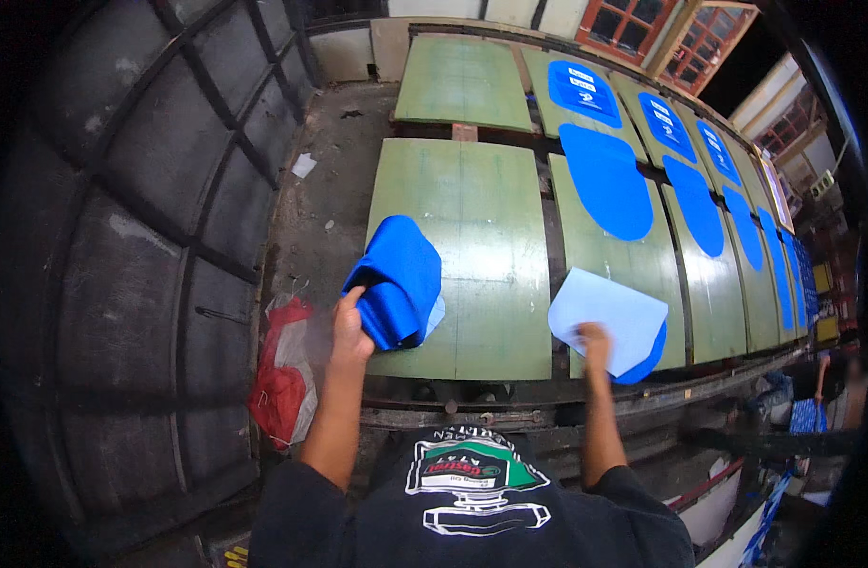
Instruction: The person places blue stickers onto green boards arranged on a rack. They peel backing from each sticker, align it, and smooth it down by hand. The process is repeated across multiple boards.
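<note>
My left hand [352, 330] grips a folded bundle of bright blue fabric [405, 273], held over the left edge of a green board [469, 234]. A pale blue layer [436, 317] peeks out on the bundle's right side. Further right, my right hand [594, 344], blurred, holds a pale blue sheet [615, 309] whose lower right edge shows bright blue fabric [643, 366]. This sheet is above the near end of the neighbouring green board [618, 263]. Whether it touches the board I cannot tell.
Blue fabric panels with rounded ends [608, 181] lie along the boards to the right; the far ones [585, 94] bear white printing. A dark panelled wall [142, 248] rises at left, with a red and white sack [281, 397] at its foot. Far right, a person [824, 383] is partly visible.
</note>
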`<state>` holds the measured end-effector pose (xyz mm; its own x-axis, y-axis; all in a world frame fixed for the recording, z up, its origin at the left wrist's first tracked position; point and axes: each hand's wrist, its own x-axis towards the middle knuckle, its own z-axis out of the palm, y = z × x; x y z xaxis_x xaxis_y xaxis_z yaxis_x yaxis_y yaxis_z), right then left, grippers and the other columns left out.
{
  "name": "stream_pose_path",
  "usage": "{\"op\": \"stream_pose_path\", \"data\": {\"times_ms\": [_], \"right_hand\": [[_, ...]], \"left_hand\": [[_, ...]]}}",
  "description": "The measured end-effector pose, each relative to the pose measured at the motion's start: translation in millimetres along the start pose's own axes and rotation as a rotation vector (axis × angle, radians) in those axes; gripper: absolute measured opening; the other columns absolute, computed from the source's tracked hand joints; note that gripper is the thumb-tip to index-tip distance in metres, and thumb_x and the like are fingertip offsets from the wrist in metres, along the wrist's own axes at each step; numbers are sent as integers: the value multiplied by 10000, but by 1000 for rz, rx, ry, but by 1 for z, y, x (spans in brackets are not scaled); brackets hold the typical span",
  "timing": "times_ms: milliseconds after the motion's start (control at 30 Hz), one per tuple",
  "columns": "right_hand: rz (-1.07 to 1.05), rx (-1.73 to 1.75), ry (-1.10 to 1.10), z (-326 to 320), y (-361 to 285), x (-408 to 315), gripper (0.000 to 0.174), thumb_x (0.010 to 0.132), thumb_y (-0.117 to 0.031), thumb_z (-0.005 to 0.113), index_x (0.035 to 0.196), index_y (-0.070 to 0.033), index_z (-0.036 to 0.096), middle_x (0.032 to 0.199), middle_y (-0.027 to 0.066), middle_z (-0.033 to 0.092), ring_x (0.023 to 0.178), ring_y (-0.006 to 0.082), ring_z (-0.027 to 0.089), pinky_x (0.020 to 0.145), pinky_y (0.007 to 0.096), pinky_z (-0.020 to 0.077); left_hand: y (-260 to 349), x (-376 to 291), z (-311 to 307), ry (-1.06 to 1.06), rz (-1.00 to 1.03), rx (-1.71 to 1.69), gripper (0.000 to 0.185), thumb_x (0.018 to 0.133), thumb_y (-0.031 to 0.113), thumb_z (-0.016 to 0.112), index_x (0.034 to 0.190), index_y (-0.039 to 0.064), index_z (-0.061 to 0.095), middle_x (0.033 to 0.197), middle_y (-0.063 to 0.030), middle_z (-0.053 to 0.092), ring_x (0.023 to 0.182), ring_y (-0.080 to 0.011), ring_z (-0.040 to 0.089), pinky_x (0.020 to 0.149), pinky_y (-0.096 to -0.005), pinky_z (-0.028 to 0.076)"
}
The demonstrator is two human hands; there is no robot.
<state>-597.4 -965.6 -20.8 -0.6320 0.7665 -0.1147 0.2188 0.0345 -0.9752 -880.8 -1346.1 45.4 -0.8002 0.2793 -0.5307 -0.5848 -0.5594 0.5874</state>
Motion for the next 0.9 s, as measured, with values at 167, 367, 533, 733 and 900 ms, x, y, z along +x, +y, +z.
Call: {"op": "stream_pose_path", "data": {"times_ms": [167, 367, 533, 733, 900], "right_hand": [[395, 240, -885, 172, -58, -96, 711, 1014, -595, 366, 1274, 30, 587, 1194, 178, 667, 1068, 246, 654, 907, 393, 519], [-218, 389, -562, 205, -147, -75, 809, 940, -736, 364, 1280, -33, 575, 1174, 111, 648, 1063, 194, 617, 931, 371, 463], [77, 360, -236, 207, -134, -73, 291, 907, -239, 711, 1048, 6, 644, 935, 41, 666, 806, 126, 604, 743, 306, 492], [343, 473, -60, 163, -85, -125, 213, 847, -150, 715, 984, 1, 651, 874, 53, 680, 762, 146, 635, 718, 313, 523], [206, 537, -125, 107, -113, -118, 324, 765, -101, 696, 1058, -13, 588, 905, 52, 632, 786, 177, 615, 750, 330, 516]], "left_hand": [[9, -18, 67, -225, -23, -60, 303, 967, 184, 537, 1191, -9, 602, 1155, -152, 665, 1026, -275, 662, 939, -424, 526], [15, -43, 93, -316, 250, 162, 243, 962, 114, 543, 1143, -9, 647, 1074, -93, 676, 941, -200, 643, 906, -345, 496], [-54, -53, 40, -130, -27, 350, 340, 960, 192, 611, 1208, -41, 625, 1142, -132, 668, 1012, -200, 646, 918, -376, 500], [-117, -48, -22, -471, -655, -147, 777, 911, 617, 570, 1455, 81, 426, 1430, -137, 528, 1288, -304, 525, 1098, -485, 392], [-134, -39, 5, -478, -681, -130, 648, 919, 545, 603, 1333, 48, 556, 1284, -135, 632, 1172, -284, 601, 1029, -456, 457]]}}
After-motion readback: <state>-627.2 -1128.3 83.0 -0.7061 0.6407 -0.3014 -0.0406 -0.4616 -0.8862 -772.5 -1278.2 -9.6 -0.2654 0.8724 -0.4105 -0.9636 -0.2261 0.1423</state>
